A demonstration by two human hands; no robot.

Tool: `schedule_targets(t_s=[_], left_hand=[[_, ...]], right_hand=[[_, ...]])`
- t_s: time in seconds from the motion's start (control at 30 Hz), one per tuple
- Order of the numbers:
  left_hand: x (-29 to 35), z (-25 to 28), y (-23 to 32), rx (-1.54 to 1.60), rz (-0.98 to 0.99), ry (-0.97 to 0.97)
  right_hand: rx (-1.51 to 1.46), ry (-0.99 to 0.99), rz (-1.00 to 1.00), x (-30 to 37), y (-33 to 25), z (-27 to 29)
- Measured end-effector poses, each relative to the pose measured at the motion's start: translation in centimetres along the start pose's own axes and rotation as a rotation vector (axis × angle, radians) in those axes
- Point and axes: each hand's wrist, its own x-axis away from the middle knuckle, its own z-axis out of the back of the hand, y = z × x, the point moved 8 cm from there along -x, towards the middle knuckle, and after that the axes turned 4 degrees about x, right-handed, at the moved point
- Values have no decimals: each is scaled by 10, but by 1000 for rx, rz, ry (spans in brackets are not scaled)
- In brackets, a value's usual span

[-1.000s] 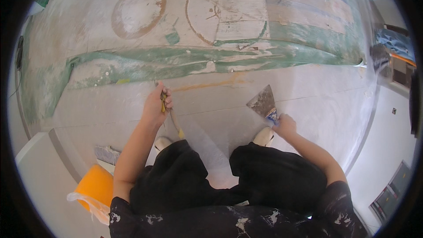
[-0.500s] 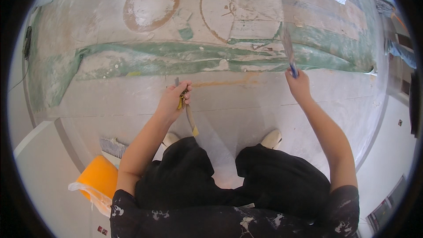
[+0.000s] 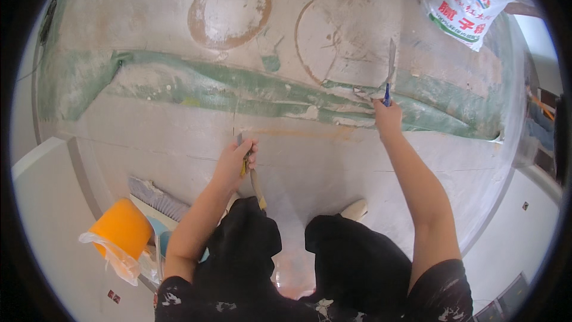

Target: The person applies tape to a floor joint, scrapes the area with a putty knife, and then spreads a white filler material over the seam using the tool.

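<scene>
My right hand (image 3: 388, 116) is closed around the handle of a blue-handled tool with a thin metal blade (image 3: 391, 62). Its blade points away from me over the green sheet (image 3: 208, 92), looking narrow from this angle; its full shape cannot be made out. Lower and to the left, my left hand (image 3: 231, 164) grips a yellow and grey item (image 3: 257, 185), with a short grey end above the fingers and a pale strip with a yellow tip hanging below. The fingers hide its middle, so its kind is unclear.
A white sack (image 3: 468, 0) stands at the far right. Round dusty marks (image 3: 229, 12) lie on the covered floor ahead. At my lower left are an orange bucket (image 3: 122, 226) with plastic film and a grey-bristled brush (image 3: 158, 197). White wall panels (image 3: 53, 185) rise at the left.
The view has shifted, bringing more of the white sack into sight. My right hand has swung slightly left with the blue-handled tool. The left hand keeps its hold.
</scene>
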Motion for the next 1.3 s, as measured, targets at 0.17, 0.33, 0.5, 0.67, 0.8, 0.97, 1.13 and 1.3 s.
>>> schedule_targets(t_s=[0.17,0.33,0.5,0.67,0.8,0.97,1.13,1.3], left_hand=[[58,-47,15,210,-3,49],[143,-113,52,308,12,46],[251,-166,79,428,13,79],[371,-201,107,513,-27,194],[425,-268,155,549,-148,122],[418,-364,207,656,-171,40],[350,-444,253,655,-99,-38],[254,-508,295,521,15,87]], right_hand=[[-358,-75,-298,41,-22,47],[-611,-71,-427,102,-63,140],[-634,-74,-450,152,-90,264],[-683,-72,-474,212,-124,358],[-752,-43,-447,221,-172,460],[-841,34,-319,160,-227,548],[-810,67,-296,78,-277,584],[-728,121,-353,0,-324,568]])
